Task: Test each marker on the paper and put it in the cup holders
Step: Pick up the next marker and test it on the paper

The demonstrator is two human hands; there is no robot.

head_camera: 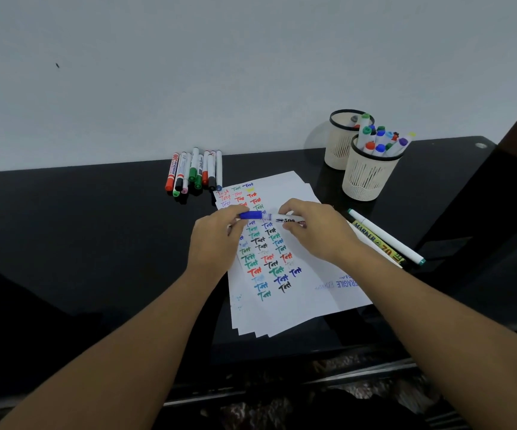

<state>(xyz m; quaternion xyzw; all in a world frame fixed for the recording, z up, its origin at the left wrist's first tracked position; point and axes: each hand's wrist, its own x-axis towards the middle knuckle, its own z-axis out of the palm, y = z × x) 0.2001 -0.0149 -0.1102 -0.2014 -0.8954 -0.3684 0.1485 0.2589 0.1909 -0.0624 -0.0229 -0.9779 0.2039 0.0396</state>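
From the head camera I look down on a glossy black tabletop set against a pale wall. Near the middle of the frame lies a fanned stack of white paper, its top sheet covered with rows of the word "Test" in red, green, blue and black ink.

Both of my hands meet just above that paper, holding one marker level across the centre of the frame. My left hand has its fingers curled and pinches the blue cap. My right hand has fingers and thumb curled round the white barrel, which bears the number 500. I cannot tell whether the cap is fully seated or slightly apart from the barrel.

Above and left of the paper, by the wall, a row of capped markers lies on the tabletop, with red, green, black, pink and blue caps. In the upper right stand two cream slotted cup holders with black rims, touching: the nearer cup holder is crowded with upright markers, and the farther cup holder holds a few. At the right edge of the paper lie a yellow-labelled marker and a white marker with green ends, side by side.
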